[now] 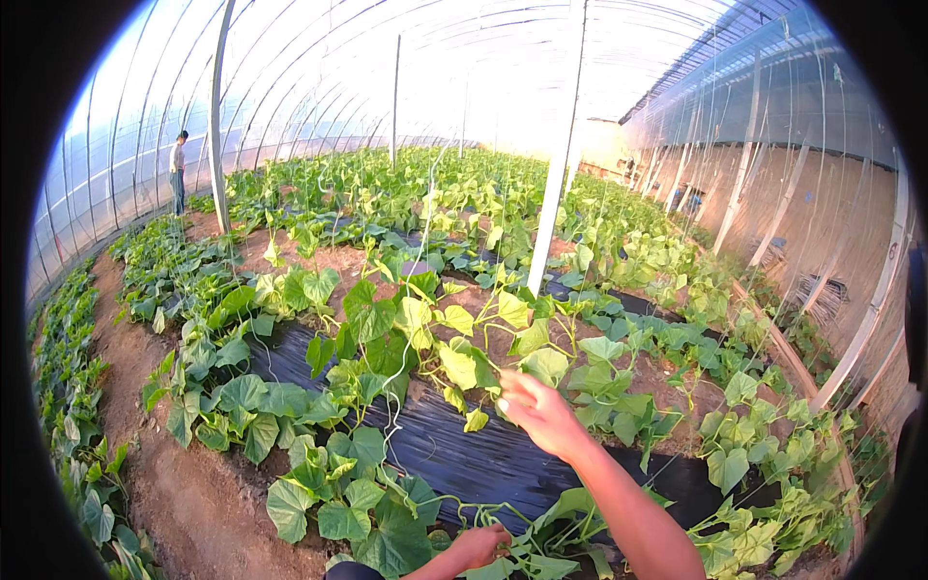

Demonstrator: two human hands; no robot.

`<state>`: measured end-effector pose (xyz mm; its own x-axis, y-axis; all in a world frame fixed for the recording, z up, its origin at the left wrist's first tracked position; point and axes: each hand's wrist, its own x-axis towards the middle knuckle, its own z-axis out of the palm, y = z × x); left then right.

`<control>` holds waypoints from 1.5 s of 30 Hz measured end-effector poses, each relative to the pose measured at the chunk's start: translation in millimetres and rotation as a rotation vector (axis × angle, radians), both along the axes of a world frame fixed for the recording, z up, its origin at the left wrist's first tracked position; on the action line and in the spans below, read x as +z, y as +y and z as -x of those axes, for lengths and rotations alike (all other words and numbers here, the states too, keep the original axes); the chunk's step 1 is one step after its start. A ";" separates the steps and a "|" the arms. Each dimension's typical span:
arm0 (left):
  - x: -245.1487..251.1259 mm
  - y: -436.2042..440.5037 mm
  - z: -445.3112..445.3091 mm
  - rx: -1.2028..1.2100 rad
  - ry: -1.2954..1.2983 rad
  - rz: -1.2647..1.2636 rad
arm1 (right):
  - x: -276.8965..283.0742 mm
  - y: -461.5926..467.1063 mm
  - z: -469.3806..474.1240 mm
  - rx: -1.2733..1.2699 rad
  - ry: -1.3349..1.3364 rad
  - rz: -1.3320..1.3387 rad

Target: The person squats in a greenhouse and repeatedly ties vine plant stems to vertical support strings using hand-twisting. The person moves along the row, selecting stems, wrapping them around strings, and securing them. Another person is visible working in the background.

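My right hand (535,409) reaches out over a strip of black plastic mulch film (449,435). Its thumb and fingers are apart, with the fingertips at the edge of a pale green leaf (458,366) on a cucumber-like vine. Low in the view, my left hand (478,545) is curled among the stems and leaves (395,533) of a nearer plant; whether it grips a stem is hidden. A white string (431,210) hangs down to the plants and trails in a loose curl over the film, left of my right hand.
A white post (557,159) stands just beyond the near plants, another post (219,123) farther left. Bare soil (196,500) forms a path at left. Slanted poles (863,312) line the earthen wall (863,217) at right. A person (177,174) stands far left.
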<state>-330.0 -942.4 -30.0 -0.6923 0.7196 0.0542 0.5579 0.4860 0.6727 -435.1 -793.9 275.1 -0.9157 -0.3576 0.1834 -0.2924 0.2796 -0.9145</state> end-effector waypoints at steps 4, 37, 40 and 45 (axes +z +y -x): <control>15.2 16.6 4.7 -0.029 0.088 -0.022 | 151.3 -94.7 47.3 0.080 0.216 0.308; 46.1 -11.7 74.4 0.105 -0.061 -0.360 | -110.6 276.5 -384.0 -0.639 0.084 0.967; 54.1 -10.4 74.6 0.083 -0.125 -0.381 | -129.2 275.0 -377.3 -0.854 -0.041 0.785; 67.7 -15.1 74.8 0.106 -0.256 -0.329 | -138.8 266.9 -357.5 -0.925 -0.097 0.812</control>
